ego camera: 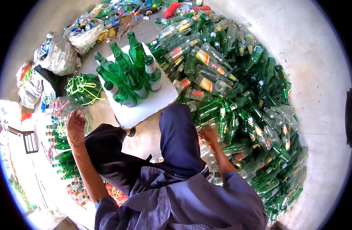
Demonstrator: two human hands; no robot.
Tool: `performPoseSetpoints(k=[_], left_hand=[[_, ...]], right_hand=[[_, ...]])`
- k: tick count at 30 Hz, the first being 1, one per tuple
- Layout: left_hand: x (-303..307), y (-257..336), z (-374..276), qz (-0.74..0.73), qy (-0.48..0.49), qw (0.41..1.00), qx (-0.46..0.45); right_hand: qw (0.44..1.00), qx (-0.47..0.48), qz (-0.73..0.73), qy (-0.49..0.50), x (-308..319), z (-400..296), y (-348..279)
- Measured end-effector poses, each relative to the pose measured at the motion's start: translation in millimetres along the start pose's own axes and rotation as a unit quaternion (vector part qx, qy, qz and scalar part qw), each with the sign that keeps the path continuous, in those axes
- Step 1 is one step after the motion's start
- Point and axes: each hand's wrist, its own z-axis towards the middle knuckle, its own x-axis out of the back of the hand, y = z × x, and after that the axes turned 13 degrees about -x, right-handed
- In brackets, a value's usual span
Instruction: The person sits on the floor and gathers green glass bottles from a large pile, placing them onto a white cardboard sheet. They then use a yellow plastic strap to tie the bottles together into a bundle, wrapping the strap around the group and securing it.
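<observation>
Several green glass bottles (130,77) stand upright, grouped on a white board (161,101) in front of my knees. My left hand (76,126) is raised over my left knee, fingers slightly apart, with nothing in it; it is left of the board and touches no bottle. On the right, my right hand (207,135) reaches down beside my right knee at the edge of a large heap of green and clear glass bottles (206,57). Its fingers are blurred and partly hidden, so whether it grips a bottle cannot be told.
Bundles of green bottles tied with yellow string (83,87) lie left of the board. Open white sacks of cans (88,36) stand at the upper left. Plastic bottles, among them a red one (172,10), lie along the top. A pale wall (314,72) bounds the heap at right.
</observation>
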Motion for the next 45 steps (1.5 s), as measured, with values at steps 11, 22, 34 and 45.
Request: performPoseSetpoints(k=[11, 22, 34, 45], left_hand=[[35.3, -4.3, 4.6, -0.135, -0.045, 0.989, 0.048], [-5.8, 1.6, -9.8, -0.081, 0.011, 0.997, 0.010], [0.0, 4.2, -15.8, -0.211, 0.029, 0.977, -0.013], [94.1, -25.7, -143.9, 0.014, 0.218, 0.974, -0.063]], right_hand=[[0.910, -0.032, -0.413, -0.023, -24.4, -31.0, 111.5], [0.912, -0.064, -0.404, -0.037, -12.6, -35.0, 100.4], [0.915, -0.062, -0.395, -0.048, -3.0, -27.9, 75.4], [0.944, -0.060, -0.322, -0.043, -5.9, -35.1, 47.6]])
